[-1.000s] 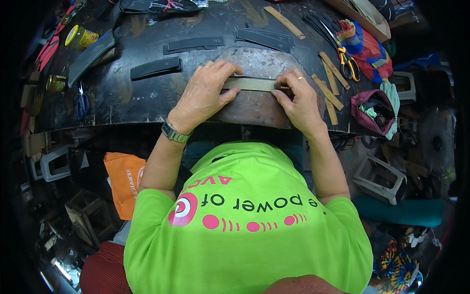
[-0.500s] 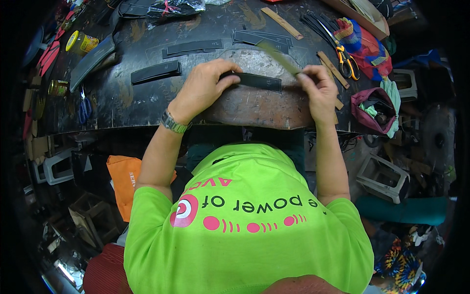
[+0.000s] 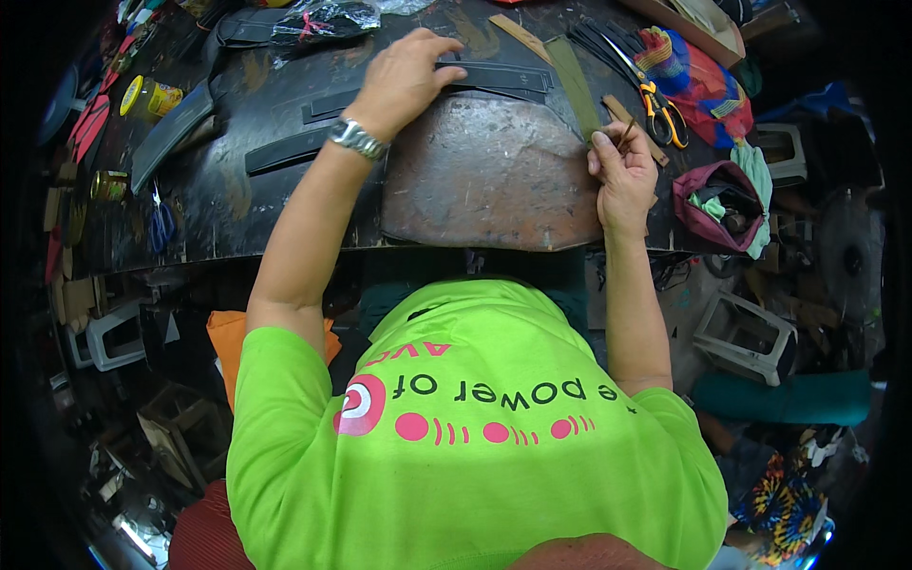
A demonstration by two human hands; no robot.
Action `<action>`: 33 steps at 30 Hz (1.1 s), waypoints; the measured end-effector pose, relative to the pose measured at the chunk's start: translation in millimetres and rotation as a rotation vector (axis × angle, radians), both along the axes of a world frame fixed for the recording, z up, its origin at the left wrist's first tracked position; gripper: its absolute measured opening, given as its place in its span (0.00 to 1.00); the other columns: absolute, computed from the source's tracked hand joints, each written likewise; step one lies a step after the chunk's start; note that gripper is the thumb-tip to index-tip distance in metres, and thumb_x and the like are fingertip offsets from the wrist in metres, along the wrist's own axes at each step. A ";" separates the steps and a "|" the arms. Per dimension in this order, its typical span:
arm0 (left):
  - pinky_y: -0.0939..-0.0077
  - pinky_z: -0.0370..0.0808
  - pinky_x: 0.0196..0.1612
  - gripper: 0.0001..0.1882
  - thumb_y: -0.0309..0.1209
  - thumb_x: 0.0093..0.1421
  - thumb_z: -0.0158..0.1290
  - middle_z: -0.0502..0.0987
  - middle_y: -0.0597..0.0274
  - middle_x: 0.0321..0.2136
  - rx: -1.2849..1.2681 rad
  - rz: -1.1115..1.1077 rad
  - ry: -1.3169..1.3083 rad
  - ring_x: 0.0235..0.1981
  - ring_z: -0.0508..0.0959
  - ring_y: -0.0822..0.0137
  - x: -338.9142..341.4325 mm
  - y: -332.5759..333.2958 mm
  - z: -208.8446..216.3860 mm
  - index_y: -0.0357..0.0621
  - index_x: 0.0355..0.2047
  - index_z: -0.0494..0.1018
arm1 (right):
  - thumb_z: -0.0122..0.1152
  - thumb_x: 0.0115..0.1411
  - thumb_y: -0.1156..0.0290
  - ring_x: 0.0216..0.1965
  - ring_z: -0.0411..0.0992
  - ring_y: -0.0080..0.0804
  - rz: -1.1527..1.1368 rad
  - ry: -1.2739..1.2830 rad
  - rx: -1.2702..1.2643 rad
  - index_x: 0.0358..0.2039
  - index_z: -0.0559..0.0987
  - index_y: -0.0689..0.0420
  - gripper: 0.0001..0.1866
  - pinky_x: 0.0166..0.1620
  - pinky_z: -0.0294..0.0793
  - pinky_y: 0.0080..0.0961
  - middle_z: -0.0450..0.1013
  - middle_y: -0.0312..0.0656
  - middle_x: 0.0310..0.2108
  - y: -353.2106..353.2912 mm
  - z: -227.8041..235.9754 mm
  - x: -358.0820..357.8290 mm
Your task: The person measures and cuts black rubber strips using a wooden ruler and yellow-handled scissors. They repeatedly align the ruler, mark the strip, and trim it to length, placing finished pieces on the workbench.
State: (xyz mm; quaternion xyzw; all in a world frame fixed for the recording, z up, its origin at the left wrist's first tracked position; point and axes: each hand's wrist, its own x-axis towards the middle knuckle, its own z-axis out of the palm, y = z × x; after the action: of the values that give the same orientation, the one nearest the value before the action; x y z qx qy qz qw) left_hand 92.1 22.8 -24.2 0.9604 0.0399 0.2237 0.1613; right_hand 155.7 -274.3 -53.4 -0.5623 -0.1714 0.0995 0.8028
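Note:
My left hand (image 3: 408, 84) is over the left end of a stack of dark strips (image 3: 508, 78) at the back of the table. Its thumb and forefinger stand apart around the strip ends. Pinched in my right hand (image 3: 623, 180) is a long olive-green strip (image 3: 573, 87), slanting away to the far left. A thin brown stick-like piece (image 3: 627, 133) also shows at those fingers; its kind is unclear. Between my hands lies a worn brown board (image 3: 494, 180). More dark strips (image 3: 285, 152) rest left of it, partly behind my left forearm.
Orange-handled scissors (image 3: 655, 104), wooden slats (image 3: 521, 38) and a maroon pouch (image 3: 717, 204) lie to the right. On the left are a curved dark piece (image 3: 173, 133), blue-handled scissors (image 3: 161, 223), a yellow tub (image 3: 150, 98) and a small jar (image 3: 109, 185).
My left hand has moved up and away, from the board to the far stack. The dark strip it held no longer lies over the board. The olive strip in my right hand has swung more upright.

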 end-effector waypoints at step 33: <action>0.71 0.81 0.43 0.14 0.36 0.57 0.68 0.85 0.58 0.38 -0.376 0.074 0.128 0.36 0.84 0.63 -79.2 68.1 -5.5 0.45 0.41 0.86 | 0.66 0.67 0.73 0.26 0.63 0.11 0.046 -0.084 -0.222 0.45 0.80 0.59 0.08 0.28 0.60 0.11 0.73 0.28 0.32 0.2 -0.3 -5.4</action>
State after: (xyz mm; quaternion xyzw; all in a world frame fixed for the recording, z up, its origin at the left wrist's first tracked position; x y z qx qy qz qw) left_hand 12.9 90.9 -29.7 0.9236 0.1266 0.1566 0.3263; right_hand 150.3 -274.1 -53.7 -0.6472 -0.2055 0.1126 0.7254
